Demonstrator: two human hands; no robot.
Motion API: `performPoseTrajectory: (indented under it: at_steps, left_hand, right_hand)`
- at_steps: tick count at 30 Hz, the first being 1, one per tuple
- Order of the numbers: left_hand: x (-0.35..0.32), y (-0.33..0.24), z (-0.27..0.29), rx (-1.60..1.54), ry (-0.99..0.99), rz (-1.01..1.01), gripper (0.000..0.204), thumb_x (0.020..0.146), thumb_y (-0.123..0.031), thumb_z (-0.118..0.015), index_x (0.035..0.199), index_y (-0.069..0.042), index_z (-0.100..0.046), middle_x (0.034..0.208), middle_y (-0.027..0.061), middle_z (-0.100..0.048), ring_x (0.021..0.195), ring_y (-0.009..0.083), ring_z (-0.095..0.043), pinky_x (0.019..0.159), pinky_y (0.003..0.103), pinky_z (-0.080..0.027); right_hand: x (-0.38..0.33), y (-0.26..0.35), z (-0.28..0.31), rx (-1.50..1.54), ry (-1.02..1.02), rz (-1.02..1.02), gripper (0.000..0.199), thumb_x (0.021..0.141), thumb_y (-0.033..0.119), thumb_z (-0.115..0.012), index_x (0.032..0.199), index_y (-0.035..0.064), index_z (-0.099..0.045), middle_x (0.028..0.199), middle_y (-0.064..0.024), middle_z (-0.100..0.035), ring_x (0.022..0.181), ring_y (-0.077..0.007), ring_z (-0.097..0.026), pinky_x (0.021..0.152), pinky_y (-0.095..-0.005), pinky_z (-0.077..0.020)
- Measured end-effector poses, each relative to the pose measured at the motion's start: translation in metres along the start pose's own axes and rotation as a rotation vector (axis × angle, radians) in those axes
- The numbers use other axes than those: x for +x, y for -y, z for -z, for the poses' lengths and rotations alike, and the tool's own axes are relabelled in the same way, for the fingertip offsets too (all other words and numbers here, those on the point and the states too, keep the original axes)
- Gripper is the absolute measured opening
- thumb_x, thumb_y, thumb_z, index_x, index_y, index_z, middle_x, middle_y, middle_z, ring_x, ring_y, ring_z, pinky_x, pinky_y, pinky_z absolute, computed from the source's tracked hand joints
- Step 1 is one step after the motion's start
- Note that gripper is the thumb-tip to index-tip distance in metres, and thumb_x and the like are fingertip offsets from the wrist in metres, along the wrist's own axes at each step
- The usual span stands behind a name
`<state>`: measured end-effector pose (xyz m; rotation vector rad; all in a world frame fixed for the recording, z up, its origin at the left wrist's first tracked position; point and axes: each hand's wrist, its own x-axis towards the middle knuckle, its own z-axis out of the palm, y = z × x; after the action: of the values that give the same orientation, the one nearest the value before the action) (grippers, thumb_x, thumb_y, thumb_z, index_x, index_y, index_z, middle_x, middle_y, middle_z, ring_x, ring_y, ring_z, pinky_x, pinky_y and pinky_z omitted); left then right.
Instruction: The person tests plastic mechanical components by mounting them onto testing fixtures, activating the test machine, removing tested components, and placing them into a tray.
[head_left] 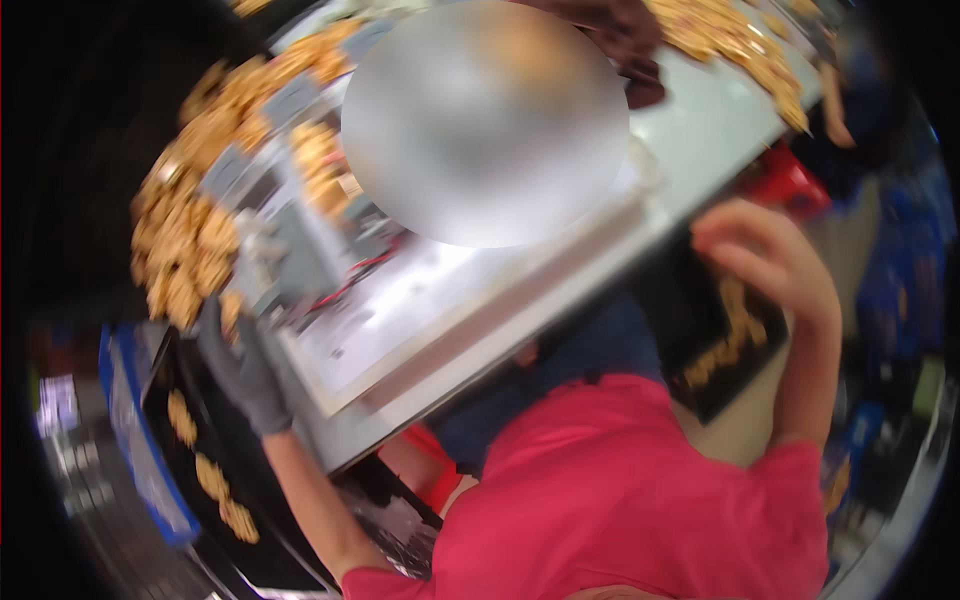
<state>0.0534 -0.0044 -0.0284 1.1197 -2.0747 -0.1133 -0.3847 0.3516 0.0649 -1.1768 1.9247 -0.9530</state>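
At the left edge of the table, my left hand [245,372], in a dark grey glove, reaches up to a heap of tan, lumpy pieces [185,245]. Its thumb and fingers are apart, with a small tan piece [232,312] showing between them; a firm hold on it is not visible. My right hand [765,255] is bare and raised off the table's right front edge, its fingers loosely bent and apart, with nothing seen in them. Motion smears both hands. A blurred oval hides the middle of the table.
The pale table [690,150] carries grey blocks, a red-and-black cord [355,280] and a dark red cloth [635,45]. More tan pieces [715,30] lie far right. Black trays stand left [205,430] and right [745,370]. Another person's arm [835,105] shows far right.
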Motion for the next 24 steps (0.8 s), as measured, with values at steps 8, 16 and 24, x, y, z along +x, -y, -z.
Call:
performPoseTrajectory:
  at_steps: [8,16,24]
  left_hand:
    - [0.036,-0.010,-0.049,-0.215,-0.156,-0.023,0.036,0.095,-0.003,-0.061,0.131,0.000,-0.063,0.131,0.0165,-0.063,0.122,0.0283,-0.059,0.107,0.038,-0.043]
    - [0.038,0.011,-0.088,-0.528,-0.183,0.376,0.030,0.101,-0.005,-0.054,0.128,0.004,-0.064,0.120,0.0152,-0.068,0.111,0.0208,-0.065,0.100,0.032,-0.049]
    - [0.032,0.038,-0.095,-0.968,0.050,0.308,0.039,0.104,-0.014,-0.050,0.139,0.001,-0.056,0.130,0.0132,-0.063,0.112,0.0221,-0.063,0.102,0.034,-0.049]
  right_hand:
    - [0.076,0.047,-0.070,-0.138,0.016,0.541,0.018,0.092,0.004,-0.067,0.110,0.0011,-0.070,0.102,-0.0102,-0.070,0.092,-0.0238,-0.067,0.079,-0.0344,-0.0526]
    - [0.107,0.065,-0.109,-0.229,-0.040,0.549,0.014,0.093,0.007,-0.068,0.106,0.0024,-0.068,0.093,-0.0110,-0.066,0.086,-0.0281,-0.065,0.073,-0.0362,-0.0521]
    - [0.110,0.054,-0.170,-0.312,-0.033,0.763,0.025,0.083,0.014,-0.078,0.106,0.0090,-0.069,0.097,-0.0070,-0.063,0.091,-0.0295,-0.062,0.081,-0.0391,-0.0497]
